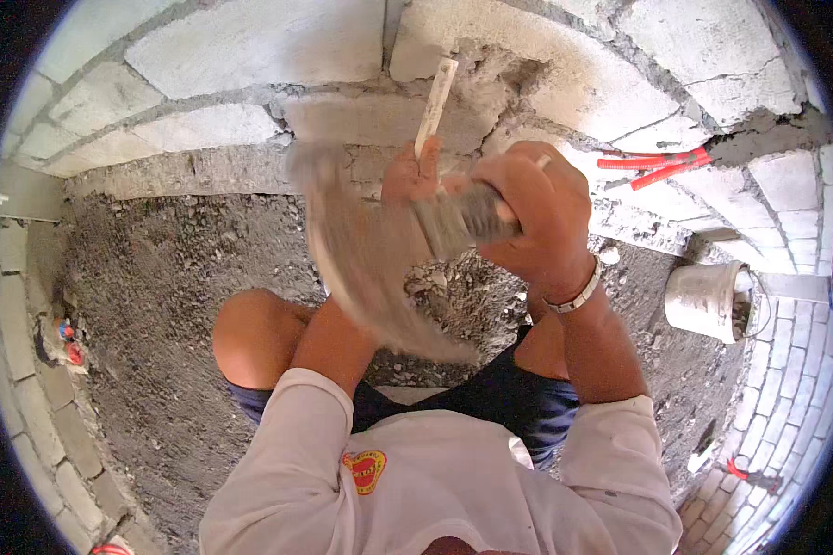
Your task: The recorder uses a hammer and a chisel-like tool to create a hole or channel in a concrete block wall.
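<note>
My right hand [541, 201] grips the dark, ribbed handle of a hammer [368, 257]. Its large curved head is dusty and smeared by motion blur, and it hangs above my left forearm. Beyond it, my left hand [409, 173] is closed around a flat pale bar, apparently a chisel [436, 104], which slants up toward the wall. The hammer hides part of my left hand and wrist. A rough broken hollow [520, 73] in the block wall [562, 55] lies beside the bar's far end; whether the two touch cannot be told.
Loose gravelly soil [173, 257] covers the ground around my bent knees. To the right, a dirty white bucket [697, 298] lies tilted. Red corrugated conduits [656, 163] stick out of the wall at upper right. Pipe ends [69, 340] show in the left wall.
</note>
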{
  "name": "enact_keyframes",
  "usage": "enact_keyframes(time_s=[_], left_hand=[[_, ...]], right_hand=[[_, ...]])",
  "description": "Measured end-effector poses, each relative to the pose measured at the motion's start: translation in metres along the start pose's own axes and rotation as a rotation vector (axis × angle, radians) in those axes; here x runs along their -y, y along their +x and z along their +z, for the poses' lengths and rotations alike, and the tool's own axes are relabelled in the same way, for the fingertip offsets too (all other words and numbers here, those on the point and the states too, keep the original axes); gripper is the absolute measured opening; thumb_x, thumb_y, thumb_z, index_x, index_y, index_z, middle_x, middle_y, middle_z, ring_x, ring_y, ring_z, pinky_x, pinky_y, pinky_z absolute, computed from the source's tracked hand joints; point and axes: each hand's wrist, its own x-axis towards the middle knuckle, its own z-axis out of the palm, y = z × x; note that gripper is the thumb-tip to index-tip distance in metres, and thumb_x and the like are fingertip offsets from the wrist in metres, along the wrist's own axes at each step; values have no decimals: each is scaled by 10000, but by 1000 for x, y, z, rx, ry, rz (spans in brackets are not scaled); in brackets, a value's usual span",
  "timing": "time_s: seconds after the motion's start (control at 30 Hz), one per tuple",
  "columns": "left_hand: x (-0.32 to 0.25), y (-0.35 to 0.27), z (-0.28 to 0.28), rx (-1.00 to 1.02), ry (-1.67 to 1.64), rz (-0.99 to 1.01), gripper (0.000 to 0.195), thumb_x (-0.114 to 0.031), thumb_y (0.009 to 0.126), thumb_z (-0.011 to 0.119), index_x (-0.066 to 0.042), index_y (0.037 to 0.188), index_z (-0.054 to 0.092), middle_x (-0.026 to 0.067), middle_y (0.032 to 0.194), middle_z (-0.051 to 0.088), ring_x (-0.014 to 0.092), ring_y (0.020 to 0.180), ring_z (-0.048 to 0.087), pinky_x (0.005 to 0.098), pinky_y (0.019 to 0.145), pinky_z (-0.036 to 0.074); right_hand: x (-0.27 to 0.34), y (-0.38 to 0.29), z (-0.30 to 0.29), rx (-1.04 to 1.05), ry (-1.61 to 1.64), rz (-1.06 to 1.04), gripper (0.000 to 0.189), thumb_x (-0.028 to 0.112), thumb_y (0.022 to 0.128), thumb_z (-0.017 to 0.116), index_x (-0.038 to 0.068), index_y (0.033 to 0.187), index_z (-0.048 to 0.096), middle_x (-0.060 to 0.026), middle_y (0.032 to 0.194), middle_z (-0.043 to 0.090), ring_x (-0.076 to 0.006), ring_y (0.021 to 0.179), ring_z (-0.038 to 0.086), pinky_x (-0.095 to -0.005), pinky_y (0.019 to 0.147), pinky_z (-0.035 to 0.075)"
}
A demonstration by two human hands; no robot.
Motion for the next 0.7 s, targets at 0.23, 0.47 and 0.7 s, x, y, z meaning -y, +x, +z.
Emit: enact_keyframes(time_s=[0.23, 0.47, 0.7], left_hand=[[-14, 3, -11, -18, 378, 79, 483, -461, 921, 462, -1, 940, 608, 189, 650, 570, 303, 613, 588, 402, 556, 439], [-5, 2, -5, -105, 62, 92, 500, -472, 911, 467, 6, 962, 605, 215, 686, 587, 359, 624, 576, 417, 569, 431], [-31, 5, -22, -74, 344, 233, 548, -492, 906, 460, 6, 1108, 564, 230, 789, 601, 255, 718, 619, 348, 613, 454]], right_hand=[[-26, 22, 15, 223, -364, 355, 198, 161, 713, 688, 64, 824, 557, -163, 719, 607, -363, 686, 604, -424, 583, 478], [5, 13, -1, -107, 202, -244, 195, 133, 682, 629, 108, 867, 573, -145, 815, 642, -323, 758, 637, -422, 609, 500], [-3, 19, 10, 134, -176, 272, 192, 150, 682, 653, 89, 843, 571, -145, 709, 619, -356, 668, 612, -440, 570, 483]])
